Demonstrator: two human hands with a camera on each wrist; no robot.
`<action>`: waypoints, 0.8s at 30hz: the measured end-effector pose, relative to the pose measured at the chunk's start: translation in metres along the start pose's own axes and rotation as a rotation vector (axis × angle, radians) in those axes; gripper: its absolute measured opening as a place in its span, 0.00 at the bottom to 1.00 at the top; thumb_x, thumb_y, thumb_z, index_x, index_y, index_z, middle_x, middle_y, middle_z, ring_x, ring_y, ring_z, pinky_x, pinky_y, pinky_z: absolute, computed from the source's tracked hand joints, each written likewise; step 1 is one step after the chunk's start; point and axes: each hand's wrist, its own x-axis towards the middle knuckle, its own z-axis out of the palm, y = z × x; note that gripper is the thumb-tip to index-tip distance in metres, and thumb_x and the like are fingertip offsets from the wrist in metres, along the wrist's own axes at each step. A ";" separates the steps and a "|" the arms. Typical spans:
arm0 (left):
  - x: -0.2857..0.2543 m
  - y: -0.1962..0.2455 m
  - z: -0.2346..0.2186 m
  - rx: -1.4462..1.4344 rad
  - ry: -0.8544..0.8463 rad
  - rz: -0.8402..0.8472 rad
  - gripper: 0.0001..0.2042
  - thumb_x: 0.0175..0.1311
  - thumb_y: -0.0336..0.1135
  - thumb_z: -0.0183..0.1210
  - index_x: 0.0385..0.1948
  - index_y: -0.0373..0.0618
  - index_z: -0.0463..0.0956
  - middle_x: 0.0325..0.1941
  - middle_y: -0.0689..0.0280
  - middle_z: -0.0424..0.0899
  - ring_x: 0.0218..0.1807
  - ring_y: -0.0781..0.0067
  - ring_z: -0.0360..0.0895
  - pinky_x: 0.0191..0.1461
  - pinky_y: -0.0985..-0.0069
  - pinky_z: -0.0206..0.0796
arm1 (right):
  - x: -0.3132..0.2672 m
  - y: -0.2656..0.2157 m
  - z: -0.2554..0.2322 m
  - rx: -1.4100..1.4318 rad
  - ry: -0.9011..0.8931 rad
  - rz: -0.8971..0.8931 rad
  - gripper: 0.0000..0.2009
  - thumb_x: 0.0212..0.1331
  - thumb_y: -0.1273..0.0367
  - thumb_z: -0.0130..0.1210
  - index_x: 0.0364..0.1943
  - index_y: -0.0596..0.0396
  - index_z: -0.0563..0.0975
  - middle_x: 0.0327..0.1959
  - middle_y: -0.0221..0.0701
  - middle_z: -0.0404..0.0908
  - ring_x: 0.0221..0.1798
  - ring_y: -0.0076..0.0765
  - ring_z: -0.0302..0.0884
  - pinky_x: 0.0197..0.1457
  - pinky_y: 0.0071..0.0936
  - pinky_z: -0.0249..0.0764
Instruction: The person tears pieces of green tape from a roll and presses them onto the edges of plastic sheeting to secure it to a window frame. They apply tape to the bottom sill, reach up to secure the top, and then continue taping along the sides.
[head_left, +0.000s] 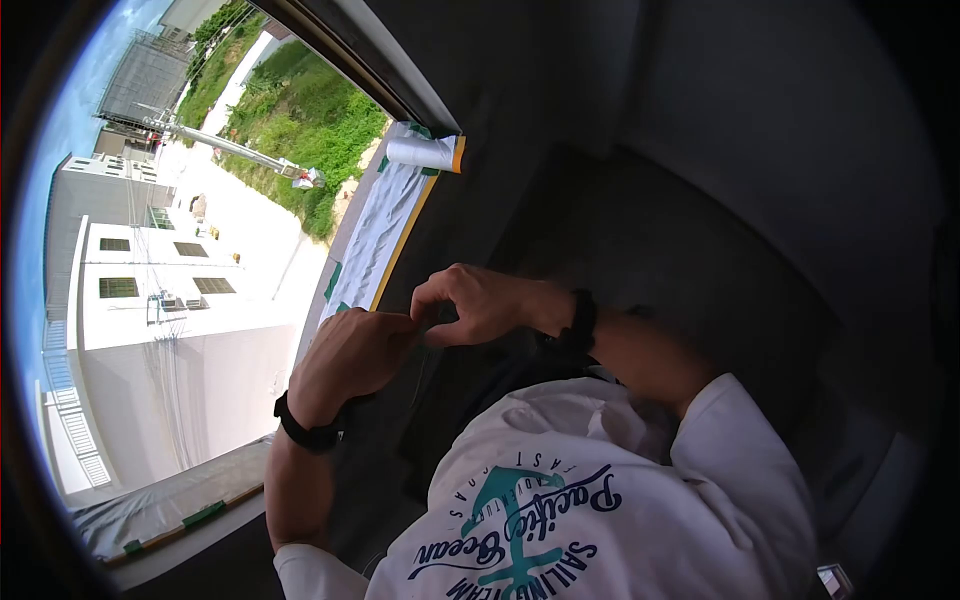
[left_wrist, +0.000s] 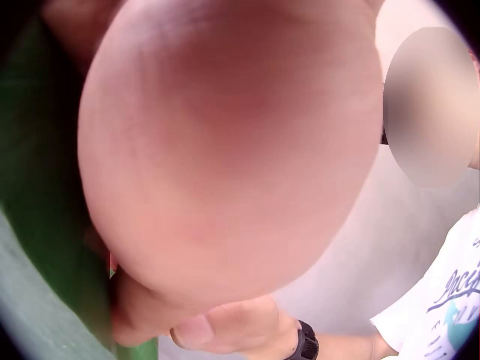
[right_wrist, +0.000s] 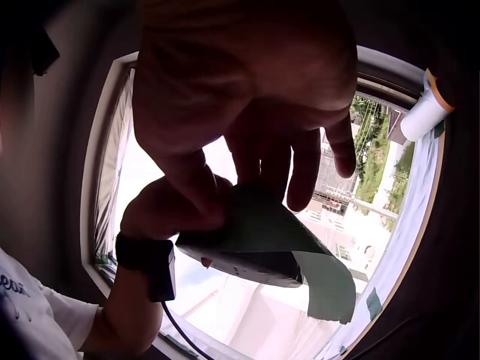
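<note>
Both hands meet in front of the chest, beside the window. My left hand (head_left: 350, 360) holds a roll of green tape, whose broad green surface (left_wrist: 37, 150) fills the left edge of the left wrist view. Thumb and fingertips of my right hand (head_left: 485, 305) pinch the green tape (right_wrist: 277, 229) near the left hand (right_wrist: 161, 206). A loose end of tape (right_wrist: 330, 289) curls down past the roll's dark side (right_wrist: 255, 266). In the head view the backs of the hands hide the tape. The left palm (left_wrist: 225, 165) fills most of the left wrist view.
White film (head_left: 375, 235) with a yellow edge runs along the window's side, held by green tape pieces. Its white roll (head_left: 420, 152) sits at the upper end. Clear film (head_left: 160, 510) lines the lower frame. Outside stand white buildings (head_left: 165, 265). A cable (right_wrist: 184, 334) hangs from the left wrist.
</note>
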 end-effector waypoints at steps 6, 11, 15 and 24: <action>0.012 0.016 -0.003 -0.127 -0.098 0.021 0.09 0.66 0.38 0.57 0.38 0.46 0.84 0.25 0.53 0.83 0.32 0.50 0.82 0.37 0.60 0.71 | -0.016 0.006 -0.017 0.076 -0.159 0.122 0.11 0.55 0.66 0.65 0.35 0.61 0.83 0.32 0.35 0.85 0.35 0.33 0.83 0.40 0.30 0.77; 0.024 0.016 0.010 -0.214 -0.076 0.071 0.09 0.67 0.39 0.59 0.38 0.45 0.83 0.20 0.59 0.79 0.22 0.61 0.78 0.31 0.67 0.69 | -0.024 0.026 -0.019 0.034 -0.011 -0.220 0.10 0.58 0.66 0.62 0.33 0.60 0.82 0.26 0.36 0.82 0.30 0.37 0.80 0.39 0.35 0.74; 0.032 0.036 0.010 -0.264 -0.130 -0.117 0.09 0.68 0.37 0.55 0.37 0.43 0.80 0.24 0.53 0.81 0.29 0.51 0.81 0.34 0.61 0.68 | -0.033 0.015 -0.034 0.017 -0.122 0.027 0.10 0.60 0.66 0.60 0.33 0.60 0.82 0.27 0.41 0.83 0.31 0.43 0.81 0.40 0.39 0.74; 0.029 0.036 0.055 -0.460 0.055 -0.128 0.09 0.67 0.36 0.55 0.35 0.41 0.80 0.25 0.49 0.79 0.33 0.41 0.79 0.34 0.59 0.68 | -0.039 0.031 -0.023 -0.212 -0.074 0.092 0.13 0.59 0.63 0.59 0.34 0.61 0.82 0.31 0.45 0.84 0.39 0.54 0.83 0.47 0.42 0.78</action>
